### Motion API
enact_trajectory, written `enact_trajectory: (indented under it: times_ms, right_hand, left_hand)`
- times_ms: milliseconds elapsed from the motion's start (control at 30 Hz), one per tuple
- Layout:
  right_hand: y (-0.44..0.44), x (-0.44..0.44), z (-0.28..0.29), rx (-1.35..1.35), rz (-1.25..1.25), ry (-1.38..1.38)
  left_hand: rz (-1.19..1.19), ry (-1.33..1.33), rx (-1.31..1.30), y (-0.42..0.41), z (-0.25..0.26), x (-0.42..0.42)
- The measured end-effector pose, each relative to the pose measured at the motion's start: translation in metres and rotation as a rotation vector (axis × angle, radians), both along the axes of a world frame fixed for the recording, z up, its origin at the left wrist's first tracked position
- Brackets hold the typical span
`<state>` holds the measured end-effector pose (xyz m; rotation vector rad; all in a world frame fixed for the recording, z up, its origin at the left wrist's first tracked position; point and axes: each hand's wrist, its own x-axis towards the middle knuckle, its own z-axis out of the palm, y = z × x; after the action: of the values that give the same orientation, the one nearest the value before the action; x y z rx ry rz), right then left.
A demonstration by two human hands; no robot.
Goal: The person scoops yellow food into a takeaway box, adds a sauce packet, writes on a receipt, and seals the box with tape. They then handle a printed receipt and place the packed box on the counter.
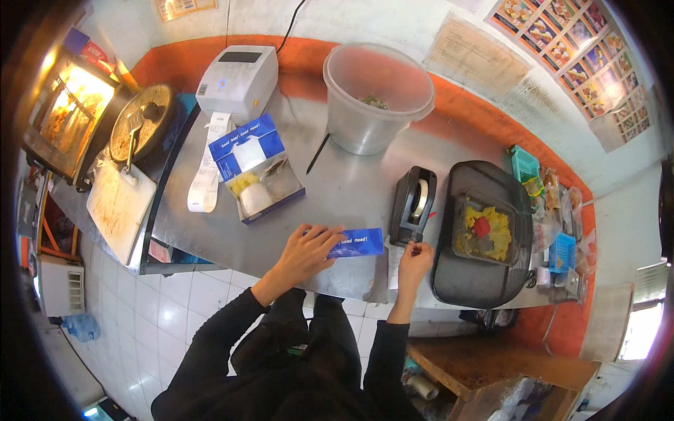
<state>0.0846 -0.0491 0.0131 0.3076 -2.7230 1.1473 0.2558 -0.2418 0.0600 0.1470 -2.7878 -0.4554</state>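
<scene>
My left hand (310,251) rests with spread fingers on the left end of a blue printed cardboard box (363,243), close to the table's front edge. At the front end of a black tape dispenser (405,210), my right hand (416,260) has its fingertips pinched together at the tape end; the tape itself is hard to make out. A paper slip (393,267) lies just left of that hand. Behind my left hand, an open blue meal box (266,192) holds a white wrapped portion, yellow food and a clear-lidded tub.
A white label printer (239,79) trails a printed strip (202,184). Beyond the boxes are a black pen (317,154) and a large clear plastic bucket (368,126). To the right, a black tray (487,287) holds a container of yellow food with a red scoop. A cutting board (118,210) lies left.
</scene>
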Motion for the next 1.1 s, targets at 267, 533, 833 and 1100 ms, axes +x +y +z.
enact_trajectory:
  times_ms: [267, 533, 833, 1100]
  right_hand:
    - [0.046, -0.041, -0.027, 0.217, -0.033, -0.229]
    - [0.011, 0.051, 0.025, -0.545, 0.406, -0.671]
    - [-0.059, 0.099, 0.048, -0.501, 0.354, -0.586]
    - [-0.036, 0.067, -0.022, -0.352, 0.744, -0.089]
  left_hand:
    - [-0.026, 0.091, 0.074, -0.001, -0.009, -0.002]
    - [0.020, 0.138, 0.141, -0.002, -0.020, 0.005]
    - [0.042, 0.158, 0.181, -0.002, -0.019, 0.001]
    - [0.102, 0.108, 0.219, 0.002, -0.013, -0.002]
